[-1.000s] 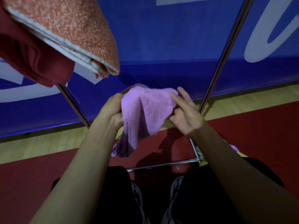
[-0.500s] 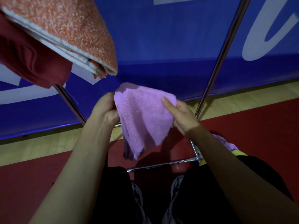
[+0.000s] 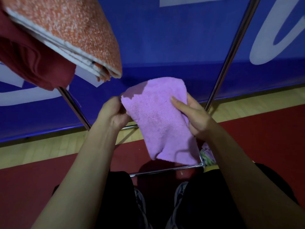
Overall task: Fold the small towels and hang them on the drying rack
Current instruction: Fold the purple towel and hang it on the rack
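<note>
From the head view I count three towels: one fluffy lilac towel (image 3: 158, 119) held between my hands, plus one speckled orange folded towel (image 3: 69, 32) and one dark red cloth (image 3: 33, 63) draped over the chrome tube drying rack (image 3: 231, 52). My left hand (image 3: 113, 114) pinches its left edge; my right hand (image 3: 196, 118) grips its right side, thumb on top.

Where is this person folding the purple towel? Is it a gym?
Probably yes, a sports hall. The floor is painted red beside pale wood strips, like a court, and a big blue banner with white lettering runs along its edge behind the metal drying rack.
</note>
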The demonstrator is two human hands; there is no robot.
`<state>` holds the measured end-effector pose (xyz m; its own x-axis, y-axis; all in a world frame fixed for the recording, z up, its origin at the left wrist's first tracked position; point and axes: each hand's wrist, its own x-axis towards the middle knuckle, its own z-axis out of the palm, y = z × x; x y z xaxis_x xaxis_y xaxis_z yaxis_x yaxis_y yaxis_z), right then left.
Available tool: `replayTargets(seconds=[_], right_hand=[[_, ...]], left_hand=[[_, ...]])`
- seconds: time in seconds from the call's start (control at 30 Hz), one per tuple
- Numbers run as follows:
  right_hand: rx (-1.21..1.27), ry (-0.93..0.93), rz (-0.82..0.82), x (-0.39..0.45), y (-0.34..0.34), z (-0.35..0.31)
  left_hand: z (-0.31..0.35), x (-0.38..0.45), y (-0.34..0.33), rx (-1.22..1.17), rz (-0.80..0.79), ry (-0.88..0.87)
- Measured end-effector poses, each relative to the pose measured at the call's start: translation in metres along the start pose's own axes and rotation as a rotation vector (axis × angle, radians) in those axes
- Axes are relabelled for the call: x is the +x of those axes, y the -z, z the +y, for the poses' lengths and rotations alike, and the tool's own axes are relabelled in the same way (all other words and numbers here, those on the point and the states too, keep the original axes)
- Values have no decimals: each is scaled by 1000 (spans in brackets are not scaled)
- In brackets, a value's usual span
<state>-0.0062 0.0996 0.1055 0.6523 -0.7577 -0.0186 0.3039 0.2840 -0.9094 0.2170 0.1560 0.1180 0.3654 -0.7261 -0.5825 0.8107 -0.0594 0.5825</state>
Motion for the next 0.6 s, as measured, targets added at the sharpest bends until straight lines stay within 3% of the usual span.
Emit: replayTargets(seconds=[0.23,0.33,0.5,0.6], right_hand=[[197,-7,33,4,8,-9],[282,-26,28,5,14,-13],[369,-54,30,3,18,-18],[381,-35,48,0,20,-23]], left_hand=[[-7,-18,-15,32,-142,29],[-15,-32,-21,302,-207,52],[-26,-30,-17,837,-244,-81],[-32,-32,-15,1043,-334,-43]])
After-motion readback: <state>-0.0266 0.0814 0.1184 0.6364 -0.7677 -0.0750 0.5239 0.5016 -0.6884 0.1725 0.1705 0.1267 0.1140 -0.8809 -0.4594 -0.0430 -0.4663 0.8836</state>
